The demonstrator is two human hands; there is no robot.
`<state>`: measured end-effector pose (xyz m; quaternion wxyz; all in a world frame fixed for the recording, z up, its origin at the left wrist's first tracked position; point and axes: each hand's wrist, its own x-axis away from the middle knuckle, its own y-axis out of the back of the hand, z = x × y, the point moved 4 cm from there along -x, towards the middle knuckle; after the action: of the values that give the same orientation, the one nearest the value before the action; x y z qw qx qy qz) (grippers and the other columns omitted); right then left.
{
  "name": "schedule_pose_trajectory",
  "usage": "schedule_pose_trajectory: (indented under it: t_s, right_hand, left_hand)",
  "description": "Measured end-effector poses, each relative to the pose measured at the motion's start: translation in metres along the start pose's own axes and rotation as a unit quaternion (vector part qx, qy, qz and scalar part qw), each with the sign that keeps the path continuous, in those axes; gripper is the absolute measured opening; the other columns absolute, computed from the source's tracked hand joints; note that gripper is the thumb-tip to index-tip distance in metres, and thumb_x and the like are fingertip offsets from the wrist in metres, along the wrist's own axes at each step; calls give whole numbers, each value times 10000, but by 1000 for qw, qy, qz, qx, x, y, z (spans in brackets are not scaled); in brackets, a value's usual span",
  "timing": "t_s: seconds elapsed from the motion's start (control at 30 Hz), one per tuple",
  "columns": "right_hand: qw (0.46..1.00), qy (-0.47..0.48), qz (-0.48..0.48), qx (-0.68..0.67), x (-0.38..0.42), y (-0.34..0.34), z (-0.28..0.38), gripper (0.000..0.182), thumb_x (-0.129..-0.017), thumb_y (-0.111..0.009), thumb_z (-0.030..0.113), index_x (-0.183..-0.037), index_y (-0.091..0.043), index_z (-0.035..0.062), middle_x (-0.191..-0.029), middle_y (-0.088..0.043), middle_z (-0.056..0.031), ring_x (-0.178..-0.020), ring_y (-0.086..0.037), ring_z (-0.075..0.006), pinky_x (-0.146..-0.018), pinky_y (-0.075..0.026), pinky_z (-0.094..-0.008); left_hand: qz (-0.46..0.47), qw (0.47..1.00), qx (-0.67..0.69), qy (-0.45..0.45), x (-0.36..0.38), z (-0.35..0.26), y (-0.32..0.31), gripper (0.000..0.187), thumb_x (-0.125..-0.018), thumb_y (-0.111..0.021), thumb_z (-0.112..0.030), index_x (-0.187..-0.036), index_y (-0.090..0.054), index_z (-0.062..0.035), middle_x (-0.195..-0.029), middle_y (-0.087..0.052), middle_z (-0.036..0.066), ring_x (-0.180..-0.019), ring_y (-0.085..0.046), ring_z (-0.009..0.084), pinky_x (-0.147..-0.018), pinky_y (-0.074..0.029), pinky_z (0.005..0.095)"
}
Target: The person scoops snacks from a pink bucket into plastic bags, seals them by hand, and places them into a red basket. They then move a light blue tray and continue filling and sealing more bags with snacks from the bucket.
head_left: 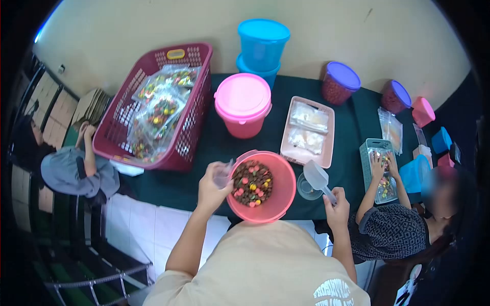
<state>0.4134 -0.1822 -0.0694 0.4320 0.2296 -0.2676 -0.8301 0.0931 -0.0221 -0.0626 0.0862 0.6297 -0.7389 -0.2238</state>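
Observation:
A pink bucket [284,176] stands directly in front of me at the table's near edge. Small brown pieces mixed with red, yellow and green ones [252,183] lie inside it. At its left rim, my left hand [210,191] is closed around a clear plastic cup or bag [223,175]; its exact shape is hard to make out. My right hand [337,205] grips the handle of a translucent scoop [316,177], right of the bucket. The scoop looks empty. Partly under it, a clear round dish or lid [308,189] rests on the dark cloth.
A maroon basket [200,102] holds several filled clear bags. Behind the bucket stand a lidded pink tub [243,104] and stacked blue tubs [263,46]. A pink tray [287,145] carries bags. One person [393,229] at right handles a green basket [365,163]; another person [76,171] is at left.

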Motion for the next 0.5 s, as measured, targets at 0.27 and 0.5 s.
schedule_pose_trajectory:
  t_s: [0.27, 0.5]
  right_hand:
    - [946, 256, 134, 144, -11, -63, 65, 207, -758, -605, 86, -961, -600, 47, -726, -619, -120, -583, -619, -269, -531, -488, -378]
    - [879, 282, 283, 261, 0, -119, 36, 194, -819, -485, 105, -970, -593, 48, -759, -618, -133, -655, -642, -302, -550, -508, -415]
  left_hand:
    - [5, 996, -87, -33, 11, -36, -37, 353, -734, -697, -91, -1056, -557, -52, -955, -637, 131, -906, -641, 252, -808, -484, 337]
    - [15, 998, -62, -25, 20, -35, -45, 338, -705, -673, -45, -1026, -569, -49, -926, -642, 120, -893, -647, 246, -789, -493, 333]
